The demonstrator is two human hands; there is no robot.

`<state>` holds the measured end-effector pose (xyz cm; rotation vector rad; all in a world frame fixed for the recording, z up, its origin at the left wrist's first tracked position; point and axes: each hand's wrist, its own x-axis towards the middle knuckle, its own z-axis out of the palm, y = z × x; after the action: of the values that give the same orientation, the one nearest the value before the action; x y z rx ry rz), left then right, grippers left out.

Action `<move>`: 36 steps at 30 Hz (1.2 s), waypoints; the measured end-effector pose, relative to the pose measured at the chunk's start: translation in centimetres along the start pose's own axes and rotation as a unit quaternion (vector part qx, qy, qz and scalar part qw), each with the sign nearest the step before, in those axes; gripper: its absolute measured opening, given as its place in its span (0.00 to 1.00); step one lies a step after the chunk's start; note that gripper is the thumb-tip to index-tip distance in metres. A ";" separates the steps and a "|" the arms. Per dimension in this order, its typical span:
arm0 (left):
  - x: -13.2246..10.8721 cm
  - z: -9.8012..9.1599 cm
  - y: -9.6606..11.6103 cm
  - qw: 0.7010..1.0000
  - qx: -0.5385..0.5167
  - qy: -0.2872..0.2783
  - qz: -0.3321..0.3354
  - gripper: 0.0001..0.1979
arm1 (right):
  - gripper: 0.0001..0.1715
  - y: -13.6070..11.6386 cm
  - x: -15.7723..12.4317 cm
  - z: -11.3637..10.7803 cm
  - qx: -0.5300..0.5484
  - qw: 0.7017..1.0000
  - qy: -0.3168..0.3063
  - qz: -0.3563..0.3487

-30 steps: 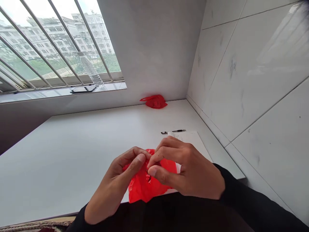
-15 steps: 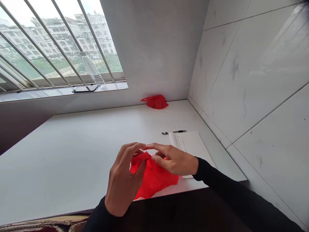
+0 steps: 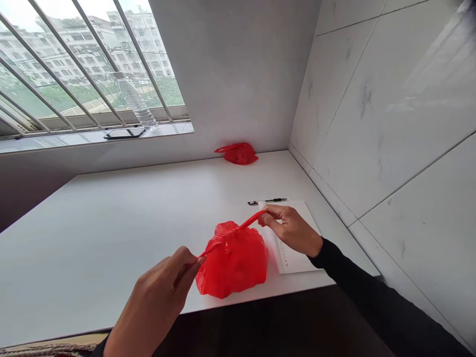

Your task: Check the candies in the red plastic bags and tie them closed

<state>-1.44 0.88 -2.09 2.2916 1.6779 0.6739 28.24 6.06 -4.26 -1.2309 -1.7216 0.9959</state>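
A red plastic bag (image 3: 238, 265) rests near the front edge of the white table, bulging, its contents hidden. My left hand (image 3: 161, 287) pinches one twisted handle of the bag at lower left. With thumb and fingers, my right hand (image 3: 288, 227) grips the other handle above the notebook. Both handles are stretched taut and meet in a knot at the top of the bag.
An open notebook (image 3: 299, 253) lies right of the bag, with a black pen (image 3: 267, 201) behind it. A second red bag (image 3: 241, 153) sits against the back wall. On the windowsill are a clear bottle (image 3: 137, 104) and a phone (image 3: 124, 133). Tiled wall stands at right.
My hands were close together at the top of the bag. They have moved apart, left hand down-left and right hand to the right, pulling the handles outward into a knot.
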 end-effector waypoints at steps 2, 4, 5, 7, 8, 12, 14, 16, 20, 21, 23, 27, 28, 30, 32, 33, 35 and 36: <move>-1.1 -0.3 -1.4 0.994 0.009 -0.082 -0.067 0.19 | 0.18 2.0 -0.2 -0.8 -0.012 0.999 0.005 0.048; -1.7 -0.4 -1.9 0.987 0.001 -0.113 -0.113 0.22 | 0.18 3.0 -0.4 -0.8 -0.015 0.998 0.001 0.056; -1.8 -0.2 -1.7 0.985 -0.015 -0.108 -0.133 0.24 | 0.19 3.0 -0.4 -0.6 -0.007 0.999 -0.002 0.045; -1.3 0.6 -0.6 0.979 -0.082 -0.075 -0.168 0.24 | 0.20 2.4 -0.2 0.4 0.022 1.000 -0.010 0.011; -0.8 1.3 0.1 0.973 -0.130 -0.047 -0.184 0.24 | 0.22 2.0 0.0 1.2 0.040 0.999 -0.018 -0.008; 1.8 6.2 2.0 0.938 -0.265 0.061 -0.213 0.18 | 0.27 1.6 1.0 5.4 0.055 0.994 -0.078 -0.059; 3.1 9.3 2.0 0.933 -0.276 0.088 -0.216 0.17 | 0.28 2.6 1.1 7.6 0.018 0.992 -0.098 -0.076; 3.8 12.1 1.6 0.930 -0.274 0.119 -0.212 0.15 | 0.29 4.0 0.9 9.5 -0.041 0.991 -0.096 -0.081; 3.9 15.5 0.7 0.928 -0.268 0.161 -0.204 0.12 | 0.31 6.1 -0.1 11.3 -0.140 0.986 -0.080 -0.054; 3.7 15.9 0.5 0.928 -0.267 0.164 -0.202 0.12 | 0.31 6.3 -0.3 11.5 -0.154 0.983 -0.082 -0.052; 3.5 16.5 0.3 0.929 -0.265 0.164 -0.199 0.12 | 0.31 6.6 -0.5 11.7 -0.174 0.980 -0.077 -0.059; 2.9 16.8 0.5 0.929 -0.260 0.167 -0.201 0.13 | 0.30 7.2 -0.9 12.0 -0.181 0.979 -0.050 -0.073; 2.8 16.8 0.6 0.929 -0.260 0.167 -0.201 0.12 | 0.30 7.3 -1.1 12.1 -0.173 0.981 -0.049 -0.074; 2.4 16.5 1.1 0.929 -0.264 0.165 -0.199 0.12 | 0.29 7.3 -1.5 12.2 -0.141 0.986 -0.049 -0.071; 2.2 15.8 1.6 0.926 -0.273 0.162 -0.204 0.11 | 0.29 7.0 -2.0 12.1 -0.081 0.994 -0.045 -0.055; 2.1 15.4 1.7 0.922 -0.278 0.165 -0.213 0.11 | 0.29 6.7 -2.3 11.8 -0.040 0.998 -0.037 -0.039; 2.1 14.0 1.7 0.907 -0.291 0.184 -0.242 0.12 | 0.27 6.0 -3.0 10.8 0.050 0.999 -0.011 0.009; 2.1 13.1 1.7 0.897 -0.299 0.197 -0.259 0.13 | 0.26 5.7 -3.4 10.0 0.102 0.994 0.005 0.032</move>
<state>6.82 3.45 -12.30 1.2703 1.7915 1.3456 21.90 2.54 -13.79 -1.1621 -1.5398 1.1704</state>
